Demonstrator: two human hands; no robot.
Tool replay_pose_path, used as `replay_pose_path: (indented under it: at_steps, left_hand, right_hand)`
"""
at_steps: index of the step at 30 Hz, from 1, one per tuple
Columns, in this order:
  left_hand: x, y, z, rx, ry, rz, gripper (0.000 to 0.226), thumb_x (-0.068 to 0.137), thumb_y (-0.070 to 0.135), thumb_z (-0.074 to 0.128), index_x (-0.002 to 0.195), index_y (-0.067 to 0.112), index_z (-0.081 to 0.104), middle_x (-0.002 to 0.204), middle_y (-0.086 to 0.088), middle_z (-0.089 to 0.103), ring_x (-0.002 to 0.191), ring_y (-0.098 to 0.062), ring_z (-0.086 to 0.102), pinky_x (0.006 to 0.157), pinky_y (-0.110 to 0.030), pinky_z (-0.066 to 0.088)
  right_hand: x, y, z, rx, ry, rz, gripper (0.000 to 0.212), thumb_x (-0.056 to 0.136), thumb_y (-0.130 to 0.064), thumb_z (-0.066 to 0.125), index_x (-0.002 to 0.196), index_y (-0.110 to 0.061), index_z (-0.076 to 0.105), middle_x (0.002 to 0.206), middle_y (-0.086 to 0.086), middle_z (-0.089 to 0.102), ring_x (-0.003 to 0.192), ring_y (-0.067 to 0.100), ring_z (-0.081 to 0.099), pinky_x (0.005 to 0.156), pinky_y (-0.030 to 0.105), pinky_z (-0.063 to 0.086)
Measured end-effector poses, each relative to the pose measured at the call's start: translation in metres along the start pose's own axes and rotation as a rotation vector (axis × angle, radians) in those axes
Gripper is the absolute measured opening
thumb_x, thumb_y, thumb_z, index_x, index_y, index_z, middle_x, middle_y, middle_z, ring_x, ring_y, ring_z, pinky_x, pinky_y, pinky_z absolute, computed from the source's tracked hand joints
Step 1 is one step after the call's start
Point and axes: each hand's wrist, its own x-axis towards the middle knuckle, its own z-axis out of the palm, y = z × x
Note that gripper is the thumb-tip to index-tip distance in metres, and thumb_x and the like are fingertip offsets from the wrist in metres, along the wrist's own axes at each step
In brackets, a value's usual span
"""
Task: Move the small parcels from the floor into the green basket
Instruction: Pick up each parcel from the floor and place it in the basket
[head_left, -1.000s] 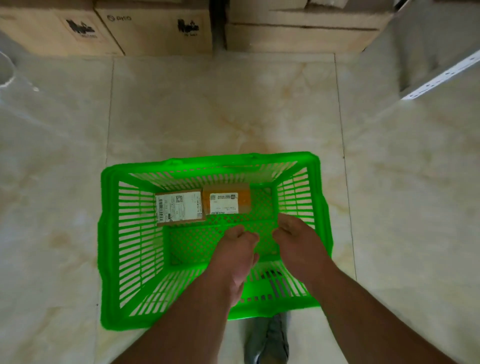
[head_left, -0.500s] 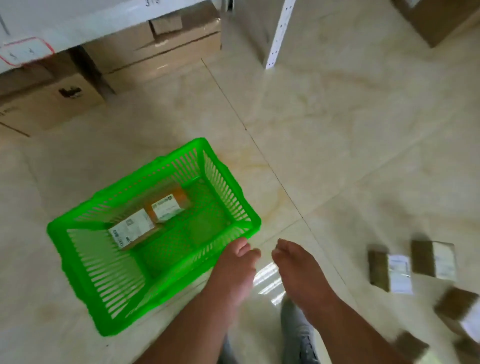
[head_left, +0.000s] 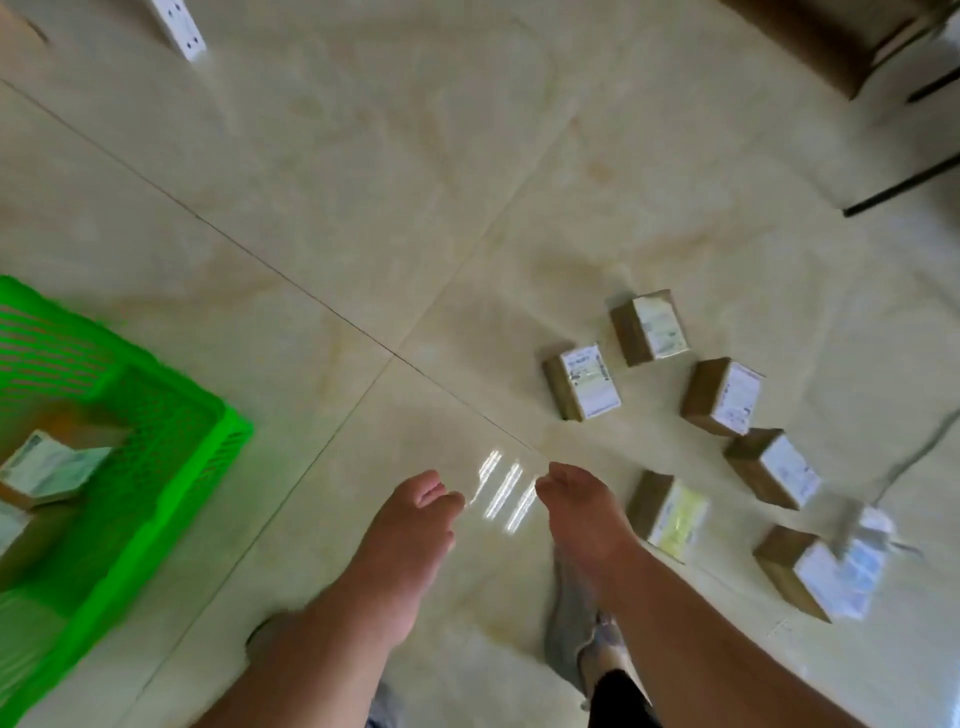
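Note:
Several small brown parcels with white labels lie on the tiled floor at the right; the nearest (head_left: 667, 514) has a yellowish label, and others (head_left: 584, 382) (head_left: 649, 327) lie beyond it. The green basket (head_left: 171, 467) stands at the left edge with a labelled parcel (head_left: 49, 467) inside. My left hand (head_left: 410, 530) and my right hand (head_left: 582, 514) hang side by side over the floor between basket and parcels. Both hold nothing, fingers loosely curled. My right hand is just left of the yellow-labelled parcel, apart from it.
A shoe (head_left: 576, 629) is under my right arm. A white perforated shelf post (head_left: 182, 26) stands at the top left, a brown carton (head_left: 826, 41) and dark legs (head_left: 904, 189) at the top right. A grey cord (head_left: 914, 457) trails near the right-hand parcels.
My view has swung right, away from the basket. My hands have left the basket and now hang over the floor near the loose parcels. The basket has slid to the left edge.

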Motion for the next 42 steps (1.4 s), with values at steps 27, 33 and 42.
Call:
replay_pose_path:
  at_steps: [27, 33, 42]
  left_hand:
    - [0.26, 0.005, 0.27, 0.081, 0.134, -0.057, 0.071, 0.09, 0.023, 0.057, 0.157, 0.018, 0.031, 0.149, -0.003, 0.053, 0.124, -0.023, 0.058, 0.108, -0.037, 0.042]
    - [0.281, -0.005, 0.272, 0.078, 0.087, -0.025, 0.034, 0.092, 0.011, 0.055, 0.122, 0.024, 0.063, 0.096, 0.011, 0.068, 0.086, -0.003, 0.058, 0.088, -0.032, 0.046]
    - [0.211, -0.007, 0.219, 0.055, 0.106, 0.084, 0.037, 0.078, 0.02, 0.051, 0.105, 0.034, 0.071, 0.105, 0.015, 0.077, 0.105, -0.012, 0.07, 0.099, -0.041, 0.053]
  right_hand:
    - [0.315, 0.071, -0.13, -0.187, -0.114, -0.057, 0.064, 0.095, -0.019, 0.046, 0.157, -0.017, 0.031, 0.154, 0.01, 0.049, 0.112, 0.026, 0.057, 0.081, 0.027, 0.044]
    - [0.33, 0.075, -0.117, -0.241, -0.168, -0.142, 0.039, 0.089, -0.013, 0.045, 0.123, -0.016, 0.063, 0.117, 0.006, 0.07, 0.091, 0.021, 0.064, 0.074, 0.033, 0.055]
    - [0.255, 0.043, -0.106, -0.185, -0.181, -0.222, 0.043, 0.09, -0.019, 0.043, 0.126, -0.026, 0.066, 0.109, -0.007, 0.075, 0.082, 0.01, 0.066, 0.052, 0.018, 0.044]
